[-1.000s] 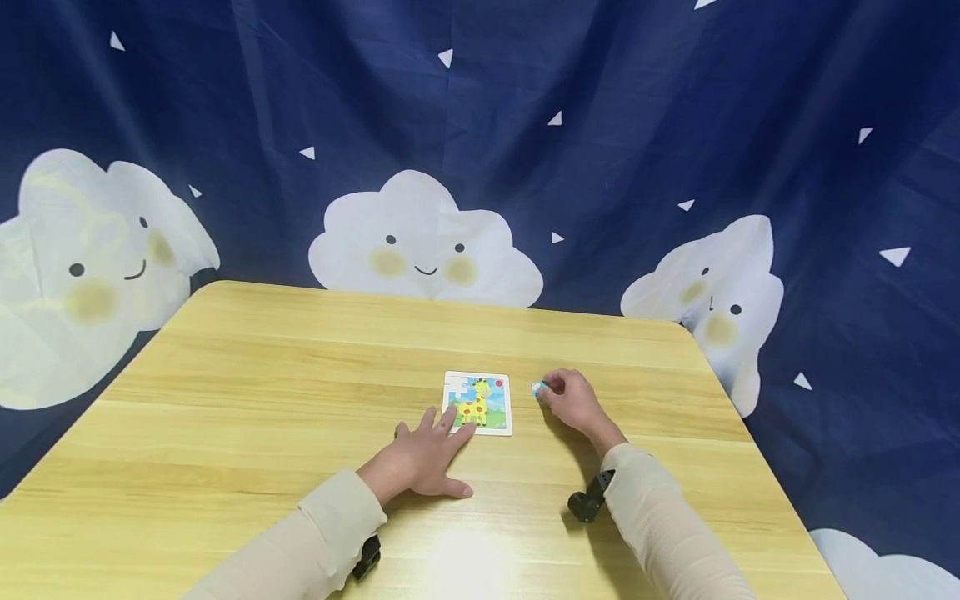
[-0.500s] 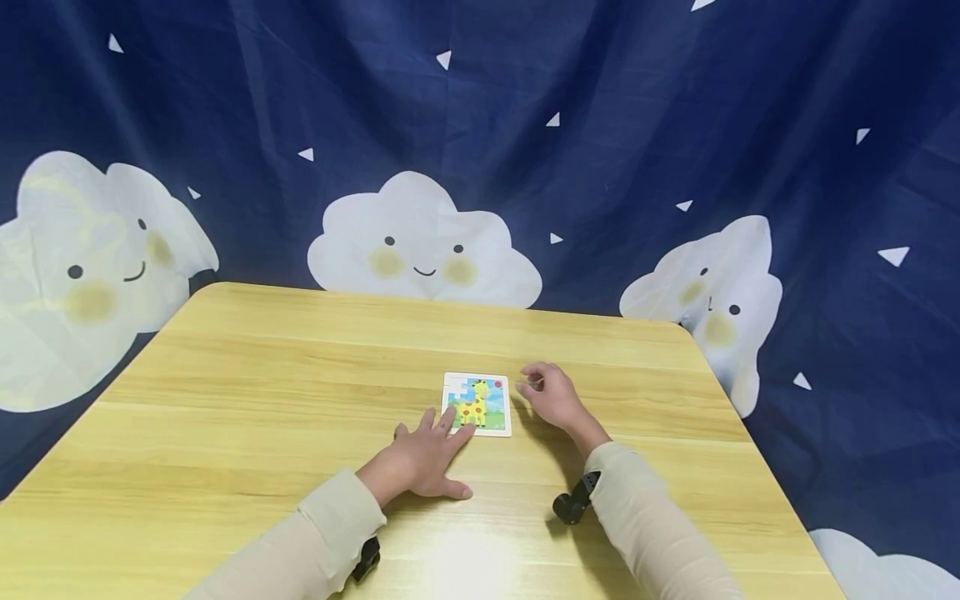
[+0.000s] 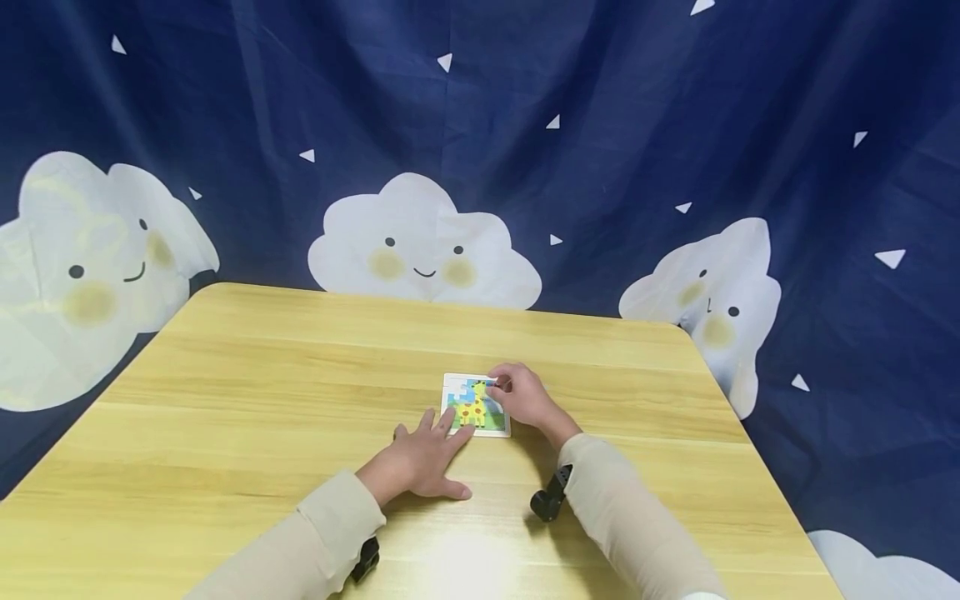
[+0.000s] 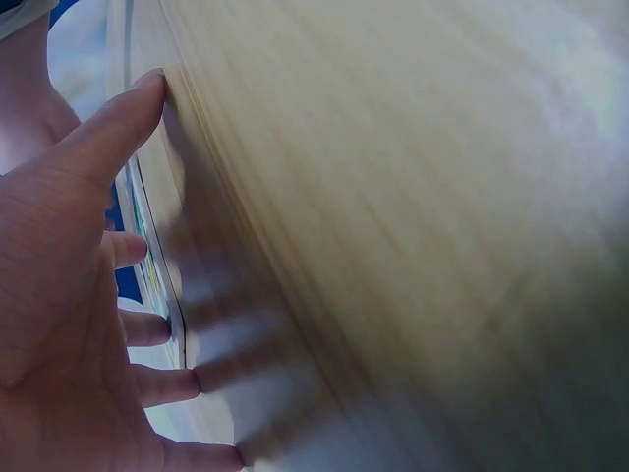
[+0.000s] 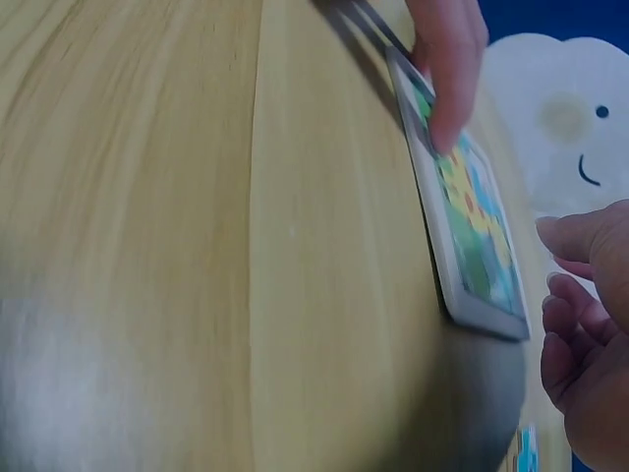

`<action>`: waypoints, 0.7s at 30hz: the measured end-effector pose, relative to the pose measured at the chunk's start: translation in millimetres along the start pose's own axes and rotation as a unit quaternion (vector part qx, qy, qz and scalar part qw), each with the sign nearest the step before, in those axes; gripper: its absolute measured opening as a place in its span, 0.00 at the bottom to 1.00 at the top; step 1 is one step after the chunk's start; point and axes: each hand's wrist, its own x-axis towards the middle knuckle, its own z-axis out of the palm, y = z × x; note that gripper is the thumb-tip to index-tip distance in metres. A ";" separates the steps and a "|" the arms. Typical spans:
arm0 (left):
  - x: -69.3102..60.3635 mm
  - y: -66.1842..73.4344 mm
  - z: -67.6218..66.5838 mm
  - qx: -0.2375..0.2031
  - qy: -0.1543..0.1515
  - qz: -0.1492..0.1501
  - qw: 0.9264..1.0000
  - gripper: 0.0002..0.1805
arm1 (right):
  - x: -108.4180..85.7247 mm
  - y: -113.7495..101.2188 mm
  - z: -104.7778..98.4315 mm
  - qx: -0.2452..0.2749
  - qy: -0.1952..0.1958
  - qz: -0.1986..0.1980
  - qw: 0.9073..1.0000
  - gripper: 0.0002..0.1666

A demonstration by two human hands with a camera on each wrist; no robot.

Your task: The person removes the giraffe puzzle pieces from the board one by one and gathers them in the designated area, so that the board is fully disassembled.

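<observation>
On the table lies a square giraffe jigsaw puzzle (image 3: 480, 408) in a white frame, with a bare white area at its upper left. My left hand (image 3: 423, 458) rests with fingers spread, fingertips on the puzzle's lower left edge and thumb on the table. Over the puzzle's upper right is my right hand (image 3: 525, 396), fingers curled and thumb drawn close to the index finger. In the right wrist view, my right hand (image 5: 595, 324) shows no piece clearly; its grip is partly hidden. A small blue puzzle piece (image 5: 529, 450) lies near the bottom of that view.
The wooden table (image 3: 300, 392) reaches beyond both hands. Behind it hangs a dark blue curtain (image 3: 600, 167) with smiling clouds and white triangles. Black wrist cameras sit at both cuffs, the right one (image 3: 551, 496) close above the tabletop.
My right hand has moved left from beside the blue puzzle piece to above the puzzle, its fingers still curled. My left hand has stayed in place.
</observation>
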 end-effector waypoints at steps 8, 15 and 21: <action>-2.5 1.1 -1.3 0.005 0.003 0.003 1.000 0.52 | 7.5 -10.9 10.8 -0.032 -0.040 -0.026 0.998 0.15; -0.6 0.8 -1.4 0.008 0.010 0.004 1.000 0.51 | 13.3 -12.4 17.1 -0.047 -0.054 -0.032 0.997 0.13; -2.8 -0.2 0.9 0.009 0.008 0.004 1.000 0.52 | 12.7 -14.9 22.9 -0.064 -0.065 -0.028 0.995 0.12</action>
